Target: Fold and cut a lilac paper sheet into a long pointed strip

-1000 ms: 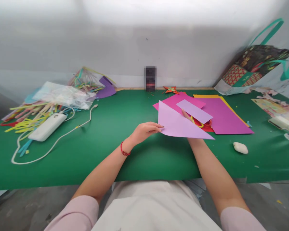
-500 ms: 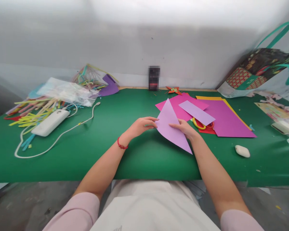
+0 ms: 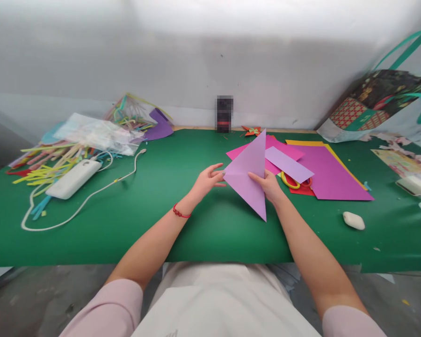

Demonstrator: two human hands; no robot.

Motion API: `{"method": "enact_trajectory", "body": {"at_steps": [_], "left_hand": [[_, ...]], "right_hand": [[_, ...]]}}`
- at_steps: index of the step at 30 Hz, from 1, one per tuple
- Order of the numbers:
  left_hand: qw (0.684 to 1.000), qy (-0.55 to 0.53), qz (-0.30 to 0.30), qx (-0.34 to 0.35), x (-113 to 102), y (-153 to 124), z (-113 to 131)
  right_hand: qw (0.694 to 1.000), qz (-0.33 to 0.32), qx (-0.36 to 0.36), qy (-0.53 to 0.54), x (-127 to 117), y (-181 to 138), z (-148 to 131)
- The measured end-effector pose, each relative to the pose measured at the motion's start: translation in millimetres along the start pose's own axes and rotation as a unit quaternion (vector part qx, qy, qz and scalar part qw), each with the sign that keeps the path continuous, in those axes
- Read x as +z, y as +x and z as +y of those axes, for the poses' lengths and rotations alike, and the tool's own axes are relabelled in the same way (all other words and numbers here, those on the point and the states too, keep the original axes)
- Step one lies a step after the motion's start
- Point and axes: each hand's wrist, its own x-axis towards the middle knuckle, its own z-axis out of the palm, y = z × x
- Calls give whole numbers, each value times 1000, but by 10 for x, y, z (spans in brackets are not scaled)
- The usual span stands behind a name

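A lilac paper triangle is held up over the green table, its long edge running nearly upright. My left hand pinches the triangle's left corner, with its other fingers spread. My right hand grips the paper from behind near its right edge, thumb on the front. A red bracelet sits on my left wrist.
Pink, purple and yellow sheets lie to the right with a lilac strip and yellow-handled scissors. A white eraser is nearer. A power bank with cable, paper strips and plastic bags lie left. A gift bag leans at back right.
The triangle has been turned in both hands, from lying flat and pointing right to standing with its long edge nearly upright. My right hand came from under the sheet to its right edge.
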Motion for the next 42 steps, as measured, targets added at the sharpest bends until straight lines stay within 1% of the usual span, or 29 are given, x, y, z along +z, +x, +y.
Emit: {"method": "enact_trajectory", "body": {"at_steps": [3,7,11,14,17,19,22,25,27,29,31,33,35,37,39,42], "left_hand": [[999,21,12,-20,13,15,-50],[999,28,17,-25,-1,16,-51],[999,40,6,-23,-32,10,-24],[997,78,3,-12,-28,8,-36],[985,163,37,37,-1,-6,-57],[967,236,54,81,17,-22,-62],[941,310,55,125,29,-50,-59],[929,330,46,162,32,-70,-64],[928,324,45,181,33,-68,-78],[938,292,56,177,35,-48,-100],[959,233,76,145,34,-14,-119],[979,159,84,92,27,20,-124],[993,92,61,36,19,38,-112],[999,42,29,1,17,33,-84],[1000,17,16,-5,22,15,-49],[1000,8,15,1,34,-10,-6]], "right_hand": [[1000,-16,6,-10,49,-24,3],[999,-41,30,-6,64,-49,-16],[996,-61,62,-9,46,-65,-36],[997,-60,50,-15,46,-59,-29],[998,-51,33,-21,49,-39,-8],[998,-44,30,-21,50,-26,3],[999,-33,22,-23,54,-20,7],[999,-27,12,-23,63,-19,6],[1000,-18,9,-20,65,-12,9],[1000,-4,6,-18,60,2,19],[1000,5,1,-12,49,17,30],[1000,5,-5,-1,37,27,41],[1000,3,-8,11,30,30,47],[1000,2,-6,18,29,29,50],[1000,3,-3,24,31,28,51],[1000,-5,-5,28,33,29,53]]}}
